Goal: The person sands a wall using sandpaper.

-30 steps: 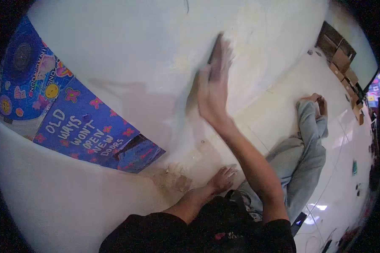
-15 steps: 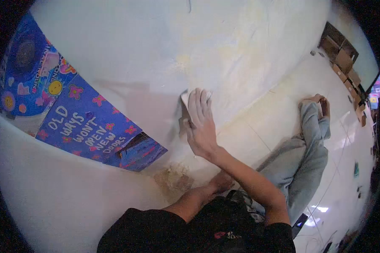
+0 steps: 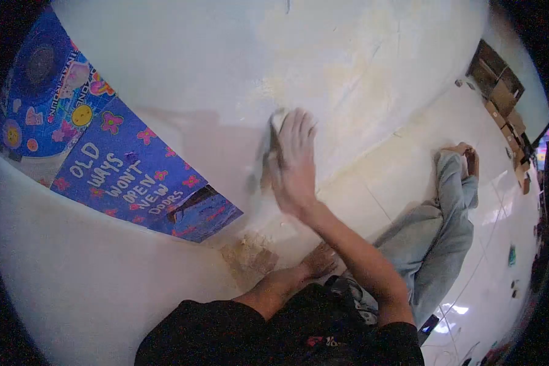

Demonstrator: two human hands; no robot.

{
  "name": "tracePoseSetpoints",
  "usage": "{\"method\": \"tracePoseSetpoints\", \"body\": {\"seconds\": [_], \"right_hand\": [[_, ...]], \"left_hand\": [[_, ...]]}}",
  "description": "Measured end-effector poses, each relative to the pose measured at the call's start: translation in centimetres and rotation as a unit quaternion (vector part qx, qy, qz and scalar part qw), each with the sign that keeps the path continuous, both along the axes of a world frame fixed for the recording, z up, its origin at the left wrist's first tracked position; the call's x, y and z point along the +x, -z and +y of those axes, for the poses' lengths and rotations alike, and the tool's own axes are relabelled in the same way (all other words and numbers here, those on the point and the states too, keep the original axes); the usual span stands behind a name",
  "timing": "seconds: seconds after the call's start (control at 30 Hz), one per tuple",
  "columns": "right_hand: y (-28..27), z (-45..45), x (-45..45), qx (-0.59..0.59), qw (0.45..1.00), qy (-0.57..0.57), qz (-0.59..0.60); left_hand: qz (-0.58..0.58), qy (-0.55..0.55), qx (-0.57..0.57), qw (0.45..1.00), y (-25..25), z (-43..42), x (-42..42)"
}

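My right hand (image 3: 296, 168) presses a pale, flat pad like folded sandpaper (image 3: 279, 120) against the white wall (image 3: 226, 55). Its fingers lie together over the pad and hide most of it; the hand is slightly smeared by motion. Yellowish, patchy marks show on the wall around and above it. Low down by my lap rests my left hand (image 3: 321, 259), dusty and close to the wall's foot. My right forearm and my clothes partly cover its fingers, and nothing can be made out in it.
A blue painted panel (image 3: 128, 177) with lettering and flowers is on the left. Pale crumbs lie on a brownish patch (image 3: 250, 253) below. My legs in grey trousers (image 3: 433, 232) stretch over the tiled floor to the right. Cardboard boxes (image 3: 503, 100) stand at the far right.
My right hand and the pad have shifted slightly upward on the wall. My left hand stays low by my lap. The view has tilted a little.
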State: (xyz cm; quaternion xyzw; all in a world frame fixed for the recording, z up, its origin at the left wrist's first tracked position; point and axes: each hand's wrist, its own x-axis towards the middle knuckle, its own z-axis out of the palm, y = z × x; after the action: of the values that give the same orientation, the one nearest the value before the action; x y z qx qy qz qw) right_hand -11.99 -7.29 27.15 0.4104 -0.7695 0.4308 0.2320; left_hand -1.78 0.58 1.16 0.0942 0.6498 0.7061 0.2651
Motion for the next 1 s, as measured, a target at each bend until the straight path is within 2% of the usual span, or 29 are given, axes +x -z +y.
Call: {"method": "tracePoseSetpoints", "body": {"seconds": [0.03, 0.07, 0.1, 0.13, 0.2, 0.23, 0.27, 0.3, 0.33, 0.37, 0.47, 0.5, 0.53, 0.57, 0.6, 0.63, 0.67, 0.7, 0.73, 0.8, 0.87, 0.93, 1.0], "right_hand": [[-2.3, 0.2, -1.6, -0.040, 0.999, 0.012, -0.007], [-4.5, 0.4, -3.3, -0.038, 0.999, 0.011, -0.008], [-6.2, 0.5, -4.7, -0.097, 0.995, 0.022, 0.001], [-6.9, 0.7, -5.2, -0.156, 0.987, 0.035, 0.010], [-5.0, 0.9, -3.1, -0.122, 0.992, 0.020, -0.022], [-3.6, 1.0, -1.6, -0.088, 0.995, 0.006, -0.054], [-2.0, 0.9, -0.1, -0.029, 0.996, 0.012, -0.083], [-1.3, 0.8, 0.5, -0.042, 0.996, 0.007, -0.077], [-0.7, 0.7, 0.6, -0.055, 0.996, 0.000, -0.070], [-1.6, 0.7, -0.3, -0.055, 0.996, 0.001, -0.064], [-5.3, 0.4, -4.3, -0.092, 0.994, 0.058, -0.011], [-5.9, 0.6, -5.1, -0.128, 0.991, 0.045, -0.022], [-6.1, 0.7, -5.2, -0.166, 0.985, 0.035, -0.036], [-5.7, 1.1, -3.9, -0.126, 0.990, 0.045, -0.053], [-4.3, 1.4, -1.8, -0.131, 0.989, 0.048, -0.053], [-2.3, 1.4, 0.3, -0.075, 0.993, 0.012, -0.086], [-1.2, 1.2, 1.5, -0.017, 0.992, -0.024, -0.121], [-1.1, 0.7, 1.6, -0.014, 0.992, -0.021, -0.122], [-1.2, 0.1, 1.2, -0.042, 0.994, 0.000, -0.098], [-3.4, -0.4, -1.4, -0.069, 0.995, 0.016, -0.068], [-7.7, 0.2, -4.9, -0.161, 0.986, 0.035, -0.025], [-6.4, 0.4, -3.8, -0.134, 0.990, 0.041, -0.019], [-4.4, 0.6, -2.1, -0.113, 0.992, 0.055, 0.006]], "left_hand": [[0.000, 0.001, 0.000, 1.000, 0.0, -0.9, 0.5], [0.223, -0.023, -0.182, 0.958, 0.5, -1.8, 1.3], [0.422, -0.045, -0.348, 0.836, 1.2, -2.1, 2.2], [0.417, -0.043, -0.347, 0.839, 2.7, -1.9, 2.9], [0.413, -0.018, -0.389, 0.823, 5.4, -1.5, 2.1], [0.244, -0.119, -0.172, 0.947, 3.6, -0.7, 0.0], [0.248, -0.114, -0.171, 0.947, 2.6, -0.9, 0.3], [0.321, -0.047, -0.305, 0.895, 2.2, -1.3, 1.2], [0.386, 0.019, -0.432, 0.815, 1.9, -1.6, 1.7], [0.412, -0.023, -0.415, 0.811, 3.2, -1.6, 2.2], [0.421, 0.001, -0.379, 0.824, 1.9, -2.2, 1.8], [0.372, 0.003, -0.414, 0.830, 2.0, -1.4, 2.0], [0.366, 0.006, -0.416, 0.833, 5.1, -0.6, 1.9], [0.361, -0.038, -0.363, 0.858, 10.9, 0.1, 1.2], [0.361, -0.080, -0.310, 0.876, 14.1, 0.0, 0.5], [0.366, -0.074, -0.312, 0.873, 10.8, -0.7, 0.3], [0.336, -0.052, -0.307, 0.889, 4.1, -1.1, 0.7], [0.301, -0.034, -0.299, 0.905, 0.3, -1.0, 1.2], [0.303, -0.035, -0.296, 0.905, 2.3, -0.9, 1.7], [0.400, -0.027, -0.441, 0.803, 8.4, -1.0, 2.3], [0.399, -0.011, -0.436, 0.807, 7.9, -1.2, 1.1], [0.386, 0.012, -0.429, 0.817, 6.2, -1.2, 1.8], [0.319, 0.087, -0.469, 0.819, 2.3, -1.3, 1.5]]}}
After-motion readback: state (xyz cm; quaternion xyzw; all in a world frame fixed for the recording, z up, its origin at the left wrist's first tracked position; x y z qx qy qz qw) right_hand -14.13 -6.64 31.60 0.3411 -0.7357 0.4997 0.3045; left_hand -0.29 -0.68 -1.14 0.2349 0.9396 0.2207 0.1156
